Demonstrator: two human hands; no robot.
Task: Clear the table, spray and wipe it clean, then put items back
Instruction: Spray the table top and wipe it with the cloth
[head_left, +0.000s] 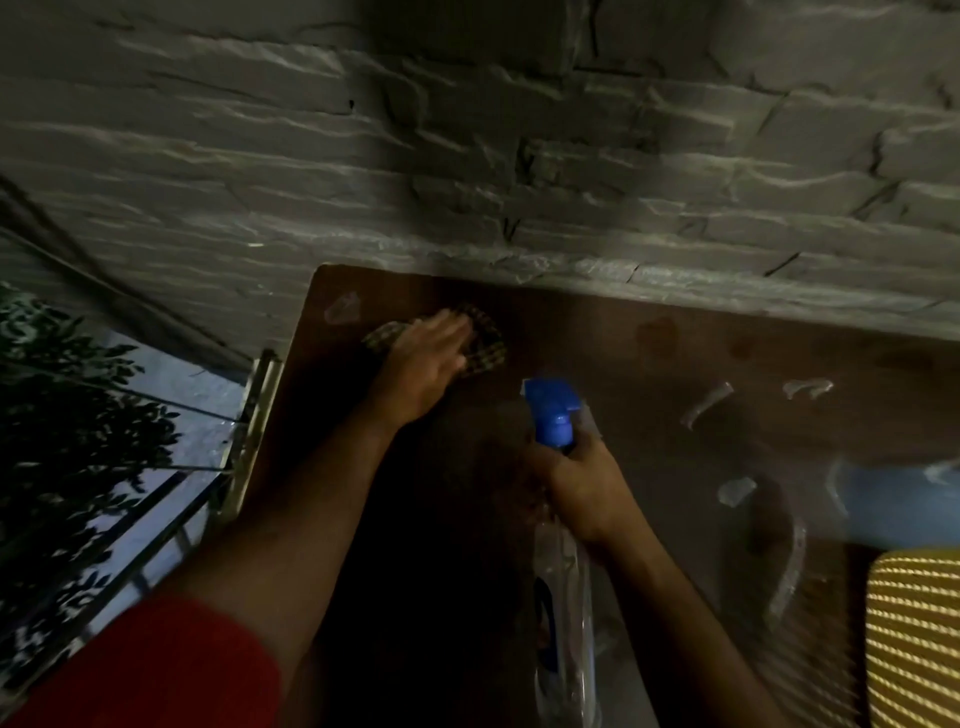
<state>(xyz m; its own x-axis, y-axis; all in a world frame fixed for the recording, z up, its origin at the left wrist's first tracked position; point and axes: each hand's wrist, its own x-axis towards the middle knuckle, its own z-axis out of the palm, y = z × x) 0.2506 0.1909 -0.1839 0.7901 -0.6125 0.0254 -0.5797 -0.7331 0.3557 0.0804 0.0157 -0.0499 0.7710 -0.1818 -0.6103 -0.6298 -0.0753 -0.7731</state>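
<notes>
A dark brown table (649, 364) stands against a grey stone wall. Near its far left corner my left hand (423, 364) lies flat on a checked cloth (485, 343), fingers straight, pressing it to the tabletop. My right hand (584, 486) grips the neck of a clear spray bottle (563, 587) with a blue trigger head (551, 410), held over the middle of the table with the nozzle pointing away from me. Wet patches glint on the tabletop to the right of the bottle.
A grey stone wall (467, 156) runs along the table's far edge. A metal railing (249, 415) and dark foliage (62, 415) lie to the left. A yellow striped thing (914, 639) sits at the lower right, with a blurred blue shape (898, 499) above it.
</notes>
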